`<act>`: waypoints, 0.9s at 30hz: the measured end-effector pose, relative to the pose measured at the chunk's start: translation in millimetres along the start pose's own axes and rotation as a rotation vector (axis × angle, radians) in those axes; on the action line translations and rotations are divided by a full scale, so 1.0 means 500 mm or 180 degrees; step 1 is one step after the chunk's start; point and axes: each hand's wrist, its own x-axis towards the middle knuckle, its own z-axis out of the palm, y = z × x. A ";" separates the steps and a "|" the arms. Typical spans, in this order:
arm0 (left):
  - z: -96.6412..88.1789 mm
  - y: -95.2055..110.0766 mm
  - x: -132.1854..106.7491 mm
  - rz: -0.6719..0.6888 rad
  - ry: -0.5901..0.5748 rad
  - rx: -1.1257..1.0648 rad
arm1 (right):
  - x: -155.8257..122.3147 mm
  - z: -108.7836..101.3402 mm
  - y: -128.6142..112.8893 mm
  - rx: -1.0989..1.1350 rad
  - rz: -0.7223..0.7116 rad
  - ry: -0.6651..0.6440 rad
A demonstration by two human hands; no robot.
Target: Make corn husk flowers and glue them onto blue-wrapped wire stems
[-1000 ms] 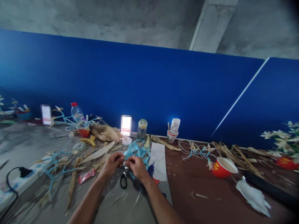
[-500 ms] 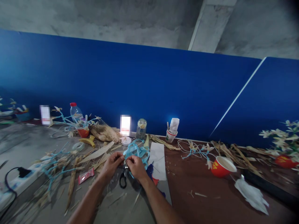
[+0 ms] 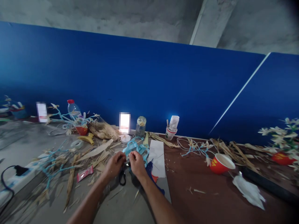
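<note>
Pinching with the left hand (image 3: 115,164) and the right hand (image 3: 136,162), fingertips closed narrow and almost meeting on a strand of the loose tangle of light-blue ribbon (image 3: 135,147). Held just above the grey counter (image 3: 28,146), with the tangle lying behind the knuckles. Beneath the hands: black-handled scissors (image 3: 121,179). Just right of the right hand: a dark-blue tool with an orange tip (image 3: 149,168) and a white paper sheet (image 3: 158,151). Further right, well apart: a tipped red paper cup (image 3: 220,163). To the left: a pink wrapped packet (image 3: 84,173) among dried husk strips (image 3: 95,151).
</note>
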 end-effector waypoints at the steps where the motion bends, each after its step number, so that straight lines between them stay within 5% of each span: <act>1: -0.001 0.002 0.000 -0.0061 0.0025 -0.0137 | 0.000 0.000 0.001 -0.0038 -0.0019 0.0029; 8: 0.008 0.019 0.002 -0.0445 -0.0023 -0.0658 | -0.004 0.003 -0.007 -0.0020 -0.0016 0.0101; 21: 0.009 0.021 -0.007 0.0186 0.0386 0.0185 | -0.006 0.002 -0.011 -0.0091 -0.0108 -0.0025; 27: 0.013 0.019 -0.010 0.0021 0.0372 0.0149 | -0.011 0.006 -0.014 -0.0107 -0.0280 -0.0057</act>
